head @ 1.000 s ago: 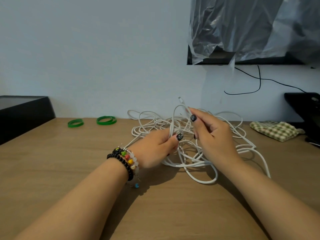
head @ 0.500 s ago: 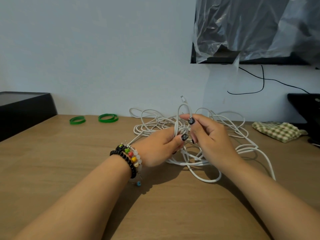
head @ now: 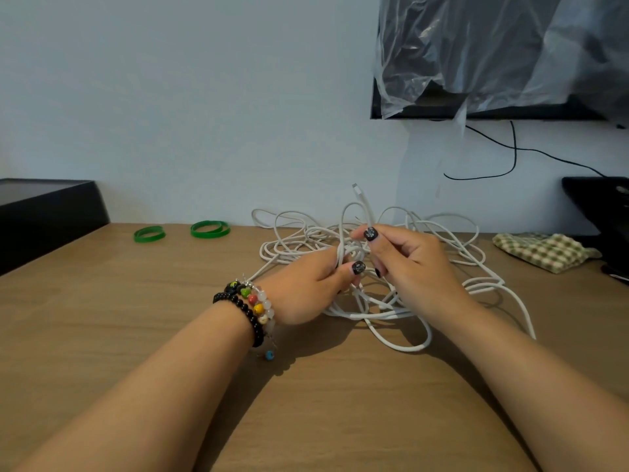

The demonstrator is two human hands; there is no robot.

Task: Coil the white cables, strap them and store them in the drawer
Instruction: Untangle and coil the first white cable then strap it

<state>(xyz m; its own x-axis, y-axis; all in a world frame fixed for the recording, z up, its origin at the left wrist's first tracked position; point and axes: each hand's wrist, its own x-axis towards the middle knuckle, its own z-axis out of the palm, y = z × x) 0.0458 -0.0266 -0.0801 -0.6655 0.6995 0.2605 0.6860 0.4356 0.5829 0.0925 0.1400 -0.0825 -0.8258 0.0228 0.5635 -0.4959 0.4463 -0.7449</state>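
Note:
A tangled heap of white cables (head: pixel 452 264) lies on the wooden table (head: pixel 136 335) near the wall. My left hand (head: pixel 306 287) grips a small loop of one cable between thumb and fingers. Just to its right, my right hand (head: pixel 408 267) pinches the same cable near its end. That end, with its plug (head: pixel 356 188), sticks up above my hands. Two sets of green bands (head: pixel 149 233) (head: pixel 209 228) lie flat at the back left of the table. No drawer is in view.
A black box (head: pixel 44 212) stands at the table's left edge. A checked cloth (head: pixel 541 250) lies at the back right beside a black device (head: pixel 602 206). A plastic-covered screen (head: pixel 493 56) hangs on the wall, with a thin black wire (head: pixel 510 158) below it.
My hands have come closer together and the cable between them has curled into a small loop. The plug end has risen slightly.

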